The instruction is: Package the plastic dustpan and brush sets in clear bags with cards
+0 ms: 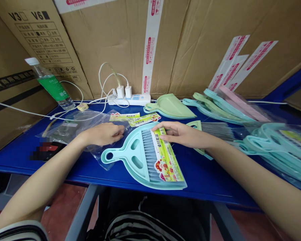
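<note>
A light-blue dustpan point(117, 154) lies on the blue table in front of me, its handle to the left. On it rests a matching hand brush point(137, 154) with grey bristles. A yellow-green printed label card point(169, 160) lies across the bristles. My right hand point(177, 133) pinches the card's upper end, thumb on top. My left hand point(105, 134) is closed, fingers curled, on a crumpled clear plastic bag point(96, 152) left of the dustpan; its fingertips are partly hidden.
Behind lie more label cards point(145, 119) and a green dustpan point(173, 105). Bagged sets point(276, 150) pile up at right, with a loose green brush point(215, 130) nearer. A power strip point(140, 99), cables and a water bottle point(54, 87) stand along the cardboard wall point(203, 50).
</note>
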The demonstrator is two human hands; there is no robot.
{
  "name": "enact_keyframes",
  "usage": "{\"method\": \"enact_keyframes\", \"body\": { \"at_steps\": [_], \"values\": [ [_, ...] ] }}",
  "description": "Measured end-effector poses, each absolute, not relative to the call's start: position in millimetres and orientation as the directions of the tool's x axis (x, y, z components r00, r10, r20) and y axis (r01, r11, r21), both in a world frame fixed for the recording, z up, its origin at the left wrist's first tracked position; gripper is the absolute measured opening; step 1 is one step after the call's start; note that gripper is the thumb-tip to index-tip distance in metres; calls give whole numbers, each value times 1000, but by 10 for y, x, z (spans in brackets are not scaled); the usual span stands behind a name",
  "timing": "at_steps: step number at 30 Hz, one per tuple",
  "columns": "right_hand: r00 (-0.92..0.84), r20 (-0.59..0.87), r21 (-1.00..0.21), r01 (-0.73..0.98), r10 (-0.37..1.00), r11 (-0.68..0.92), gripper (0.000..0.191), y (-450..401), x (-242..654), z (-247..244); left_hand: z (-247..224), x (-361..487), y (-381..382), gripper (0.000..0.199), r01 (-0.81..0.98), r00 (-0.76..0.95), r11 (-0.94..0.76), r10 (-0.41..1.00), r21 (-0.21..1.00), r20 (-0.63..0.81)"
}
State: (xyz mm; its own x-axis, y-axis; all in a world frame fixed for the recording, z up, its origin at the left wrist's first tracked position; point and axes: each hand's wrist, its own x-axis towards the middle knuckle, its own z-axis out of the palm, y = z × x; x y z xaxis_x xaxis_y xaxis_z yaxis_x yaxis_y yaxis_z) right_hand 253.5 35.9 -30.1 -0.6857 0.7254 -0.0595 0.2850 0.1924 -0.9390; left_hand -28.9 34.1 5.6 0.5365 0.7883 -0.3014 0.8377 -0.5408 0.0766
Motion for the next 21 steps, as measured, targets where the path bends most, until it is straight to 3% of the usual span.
{"method": "enact_keyframes", "body": {
  "at_steps": [13, 21],
  "values": [
    [-684, -63, -950, 264, 727, 166, 48, 372, 2542, -299, 59, -288, 326, 19, 838, 533, -542, 785, 66, -316],
    [-634, -88, -958, 265, 769, 109, 41, 370, 2567, -283, 57, -303, 338, 19, 826, 556, -557, 779, 86, -291]
  ]
}}
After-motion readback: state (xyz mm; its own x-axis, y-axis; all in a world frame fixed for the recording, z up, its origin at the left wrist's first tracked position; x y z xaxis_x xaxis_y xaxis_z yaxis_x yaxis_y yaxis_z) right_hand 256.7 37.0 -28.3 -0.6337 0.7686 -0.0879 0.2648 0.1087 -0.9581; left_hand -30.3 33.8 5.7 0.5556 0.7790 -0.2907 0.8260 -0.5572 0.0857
